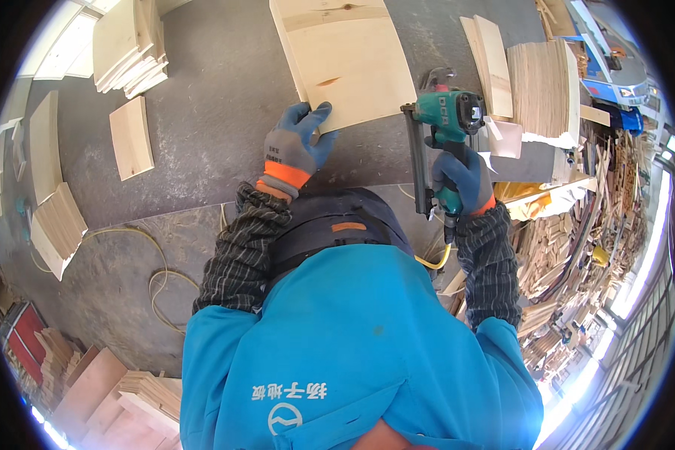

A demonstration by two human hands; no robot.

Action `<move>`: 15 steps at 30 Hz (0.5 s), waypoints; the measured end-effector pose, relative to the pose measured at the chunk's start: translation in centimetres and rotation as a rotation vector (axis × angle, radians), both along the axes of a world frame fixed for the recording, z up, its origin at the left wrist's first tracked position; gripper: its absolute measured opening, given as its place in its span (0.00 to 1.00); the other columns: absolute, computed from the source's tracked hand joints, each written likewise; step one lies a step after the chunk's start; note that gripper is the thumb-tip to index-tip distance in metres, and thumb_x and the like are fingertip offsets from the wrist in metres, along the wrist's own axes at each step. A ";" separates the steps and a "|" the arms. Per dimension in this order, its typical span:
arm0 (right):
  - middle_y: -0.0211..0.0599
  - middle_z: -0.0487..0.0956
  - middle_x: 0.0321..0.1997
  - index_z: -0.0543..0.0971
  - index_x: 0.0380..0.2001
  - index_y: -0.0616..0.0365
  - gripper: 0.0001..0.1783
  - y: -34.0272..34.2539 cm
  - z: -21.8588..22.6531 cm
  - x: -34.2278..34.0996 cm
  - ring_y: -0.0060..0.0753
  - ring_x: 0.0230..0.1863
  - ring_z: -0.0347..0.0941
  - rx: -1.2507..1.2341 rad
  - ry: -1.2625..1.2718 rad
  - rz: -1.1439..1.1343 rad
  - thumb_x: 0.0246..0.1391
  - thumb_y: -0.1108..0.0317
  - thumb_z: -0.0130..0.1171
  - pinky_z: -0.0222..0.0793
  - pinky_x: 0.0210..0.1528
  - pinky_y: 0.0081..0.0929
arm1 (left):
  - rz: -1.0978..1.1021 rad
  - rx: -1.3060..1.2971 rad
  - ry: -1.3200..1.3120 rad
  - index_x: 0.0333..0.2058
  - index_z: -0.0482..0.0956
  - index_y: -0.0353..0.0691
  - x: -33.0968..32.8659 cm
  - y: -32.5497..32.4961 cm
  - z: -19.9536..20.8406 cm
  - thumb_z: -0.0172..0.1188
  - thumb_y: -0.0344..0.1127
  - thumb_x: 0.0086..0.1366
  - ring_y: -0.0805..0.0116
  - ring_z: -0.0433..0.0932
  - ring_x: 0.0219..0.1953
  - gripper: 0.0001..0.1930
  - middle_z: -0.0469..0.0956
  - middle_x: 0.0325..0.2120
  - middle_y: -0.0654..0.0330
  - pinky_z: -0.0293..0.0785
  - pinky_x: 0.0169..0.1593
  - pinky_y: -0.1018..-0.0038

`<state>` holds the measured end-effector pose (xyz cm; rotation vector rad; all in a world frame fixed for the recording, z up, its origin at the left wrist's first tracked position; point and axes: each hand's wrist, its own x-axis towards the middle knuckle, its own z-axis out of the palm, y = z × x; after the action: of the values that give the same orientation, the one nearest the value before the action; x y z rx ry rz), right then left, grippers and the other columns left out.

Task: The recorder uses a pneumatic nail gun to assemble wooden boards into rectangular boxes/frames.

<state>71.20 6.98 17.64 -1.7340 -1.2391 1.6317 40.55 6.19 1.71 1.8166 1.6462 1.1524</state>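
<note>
My grey workbench (225, 90) fills the upper view, its front edge just ahead of my blue apron. On it, near the middle, lies the pale wooden panel (349, 60), one corner pointing toward me. A thick stack of thin boards (544, 86) stands to the right, smaller stacks of cut boards (131, 49) to the left. My right hand (463, 180), blue-gloved, has its fingers wrapped tight around the grip of the green nail gun (450, 112), whose nose sits just beside the panel's right corner. My left hand (296, 142), fingers spread, presses flat on the panel's near edge.
</note>
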 end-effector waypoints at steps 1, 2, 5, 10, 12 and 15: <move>0.30 0.77 0.25 0.79 0.60 0.72 0.29 0.1 -0.1 0.0 0.22 0.23 0.73 0.014 -0.016 0.026 0.63 0.60 0.58 0.67 0.28 0.22 | -0.001 0.005 0.011 0.56 0.88 0.48 -0.1 0.0 0.1 0.76 0.39 0.64 0.51 0.89 0.44 0.21 0.85 0.50 0.51 0.87 0.46 0.61; 0.29 0.77 0.24 0.79 0.60 0.74 0.31 0.2 -0.2 -0.1 0.20 0.23 0.71 0.022 -0.036 0.051 0.63 0.58 0.57 0.63 0.27 0.19 | -0.004 0.003 0.019 0.56 0.88 0.49 -0.1 0.1 0.0 0.76 0.39 0.64 0.51 0.89 0.44 0.21 0.85 0.50 0.50 0.87 0.46 0.61; 0.28 0.77 0.24 0.79 0.60 0.73 0.30 0.1 0.1 -0.9 0.19 0.23 0.72 -0.016 -0.043 -0.006 0.64 0.58 0.57 0.64 0.27 0.20 | 0.002 -0.012 0.017 0.56 0.88 0.50 0.0 0.3 0.1 0.77 0.39 0.64 0.51 0.89 0.44 0.21 0.85 0.50 0.51 0.87 0.46 0.61; 0.29 0.77 0.24 0.79 0.60 0.73 0.30 0.2 0.0 -0.8 0.20 0.23 0.72 -0.024 -0.045 -0.003 0.63 0.59 0.58 0.64 0.27 0.20 | 0.005 -0.017 0.014 0.57 0.88 0.50 0.0 0.1 -0.2 0.77 0.40 0.64 0.52 0.89 0.44 0.22 0.85 0.50 0.52 0.87 0.46 0.62; 0.29 0.77 0.24 0.79 0.60 0.73 0.30 0.0 -0.1 -0.7 0.20 0.23 0.72 -0.025 -0.048 0.000 0.62 0.59 0.58 0.64 0.27 0.20 | 0.002 -0.012 0.008 0.57 0.88 0.50 0.1 0.1 -0.3 0.77 0.40 0.64 0.52 0.89 0.44 0.22 0.85 0.50 0.52 0.87 0.47 0.62; 0.29 0.77 0.24 0.79 0.60 0.73 0.30 -0.1 -0.2 -0.5 0.20 0.23 0.72 -0.026 -0.050 -0.015 0.61 0.59 0.58 0.65 0.27 0.20 | 0.001 -0.014 0.016 0.56 0.89 0.50 0.3 0.1 -0.2 0.77 0.40 0.64 0.52 0.89 0.44 0.22 0.85 0.50 0.51 0.87 0.47 0.62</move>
<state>70.72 6.88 17.44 -1.8061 -1.2302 1.6118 40.82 6.26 1.46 1.8213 1.6608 1.1270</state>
